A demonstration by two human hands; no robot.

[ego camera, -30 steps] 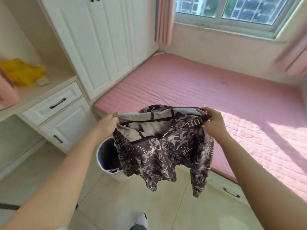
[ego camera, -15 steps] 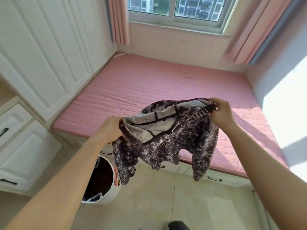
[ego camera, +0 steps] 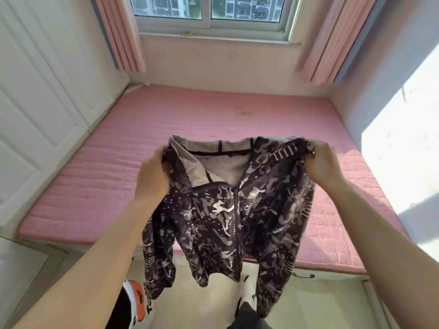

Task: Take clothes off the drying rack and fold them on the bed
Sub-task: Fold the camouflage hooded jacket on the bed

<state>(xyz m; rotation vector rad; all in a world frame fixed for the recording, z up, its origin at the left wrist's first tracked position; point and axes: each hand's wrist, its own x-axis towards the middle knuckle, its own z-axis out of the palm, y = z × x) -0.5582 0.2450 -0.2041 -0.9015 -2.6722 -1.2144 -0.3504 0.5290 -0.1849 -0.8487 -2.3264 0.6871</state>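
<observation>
Nearest to me, low on the left, a basket [ego camera: 136, 302] with an orange and white rim stands on the floor, partly behind the hanging left sleeve. Above it I have the jacket [ego camera: 228, 222], dark with a pale camouflage print, held up in the air by its shoulders. My left hand [ego camera: 152, 176] has its fingers curled round the left shoulder seam. My right hand [ego camera: 320, 162] pinches the right shoulder, bunching the cloth there. The front faces me with the zip closed most of the way up, the collar falls open on a grey mesh lining, and both sleeves dangle free. The hem hangs over the floor, in front of the near edge of the bed [ego camera: 237, 115].

I judge that the garment is off the rack, which is out of view, and that I am at the spreading step. The next move calls for carrying it forward over the pink mattress and lowering it flat, face down, with the sleeves kept from tucking under.

Farther off, white wardrobe doors [ego camera: 35, 91] run along the left, and a window [ego camera: 209, 10] with pink curtains [ego camera: 118, 32] closes the far wall.
</observation>
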